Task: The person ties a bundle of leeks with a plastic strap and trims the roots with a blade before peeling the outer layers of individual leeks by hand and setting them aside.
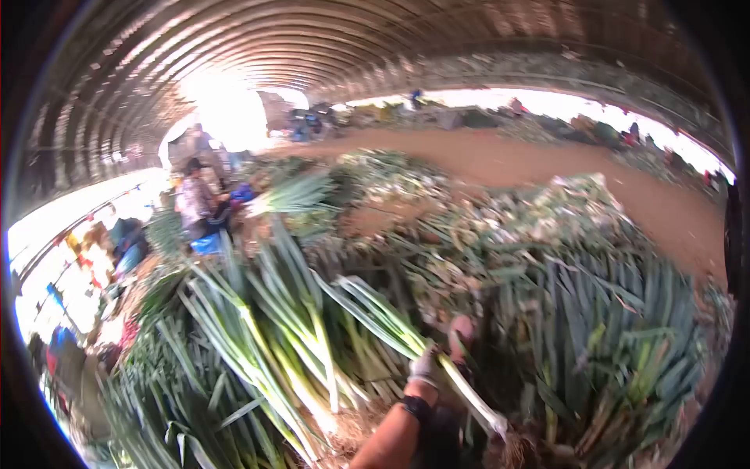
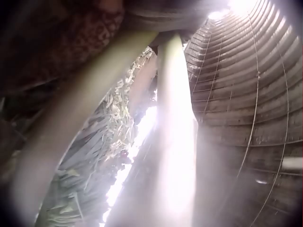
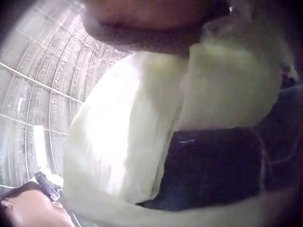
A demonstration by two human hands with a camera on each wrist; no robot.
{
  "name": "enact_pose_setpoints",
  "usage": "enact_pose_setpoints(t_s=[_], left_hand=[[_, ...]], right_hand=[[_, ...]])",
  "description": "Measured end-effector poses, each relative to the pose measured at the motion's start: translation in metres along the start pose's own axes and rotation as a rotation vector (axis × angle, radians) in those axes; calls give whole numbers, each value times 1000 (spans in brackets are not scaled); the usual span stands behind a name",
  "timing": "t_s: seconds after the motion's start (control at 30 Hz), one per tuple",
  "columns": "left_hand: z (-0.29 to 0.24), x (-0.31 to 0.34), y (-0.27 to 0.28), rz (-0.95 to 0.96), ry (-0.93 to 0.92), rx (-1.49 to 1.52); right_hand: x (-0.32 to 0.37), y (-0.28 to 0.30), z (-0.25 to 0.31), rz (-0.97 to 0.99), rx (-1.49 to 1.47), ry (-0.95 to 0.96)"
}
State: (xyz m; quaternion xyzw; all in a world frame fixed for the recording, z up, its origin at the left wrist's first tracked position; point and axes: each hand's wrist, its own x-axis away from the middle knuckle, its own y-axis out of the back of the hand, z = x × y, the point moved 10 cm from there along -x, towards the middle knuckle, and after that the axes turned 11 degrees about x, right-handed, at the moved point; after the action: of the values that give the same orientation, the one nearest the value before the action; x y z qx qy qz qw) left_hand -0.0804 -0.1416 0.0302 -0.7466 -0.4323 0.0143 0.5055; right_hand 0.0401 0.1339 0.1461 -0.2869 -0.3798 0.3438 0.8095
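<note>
In the head view a long leek (image 1: 469, 395) with a pale stalk and green leaves slants across the bottom middle. My left hand (image 1: 426, 367), in a whitish glove with a black wrist band, grips its stalk. My right hand (image 1: 461, 332) shows as pinkish fingers just beyond, close against the same stalk. In the left wrist view, pale stalks (image 2: 173, 118) run straight up past the camera. The right wrist view is filled by a thick pale stalk (image 3: 118, 142), with the right hand (image 3: 151, 19) lying over its top.
Heaps of leeks lie all around: one pile at the left (image 1: 258, 336), another at the right (image 1: 609, 336). An arched corrugated roof (image 1: 312, 47) spans overhead. Bare dirt floor (image 1: 508, 160) stretches beyond. People (image 1: 195, 199) stand at the far left.
</note>
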Motion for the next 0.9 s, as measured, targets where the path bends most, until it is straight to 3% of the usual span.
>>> enact_pose_setpoints(t_s=[0.07,0.17,0.23,0.27,0.43,0.5,0.57,0.63,0.67,0.77,0.9], left_hand=[[21,-17,8,41,118,12],[15,-6,-5,83,42,-52],[28,-18,-4,50,174,25],[29,-17,-8,71,180,23],[1,-49,12,41,145,-47],[-13,-21,4,21,105,-33],[-11,-20,0,33,81,-54],[-9,-7,-9,19,24,-111],[-15,27,-30,29,5,-119],[-12,33,-25,-21,-101,-192],[-11,54,-30,-2,-144,-185]], right_hand=[[17,25,-13,-54,-4,-19],[39,52,-30,-119,7,-48],[53,68,-39,-146,35,-53],[70,69,-10,-321,526,140],[216,83,13,-588,825,381],[279,150,7,-866,1417,146],[263,103,59,-535,602,662],[207,66,90,-981,1406,-15],[194,34,103,-1011,2046,531],[173,-24,119,-845,1891,928],[134,-97,124,-927,2171,1120]])
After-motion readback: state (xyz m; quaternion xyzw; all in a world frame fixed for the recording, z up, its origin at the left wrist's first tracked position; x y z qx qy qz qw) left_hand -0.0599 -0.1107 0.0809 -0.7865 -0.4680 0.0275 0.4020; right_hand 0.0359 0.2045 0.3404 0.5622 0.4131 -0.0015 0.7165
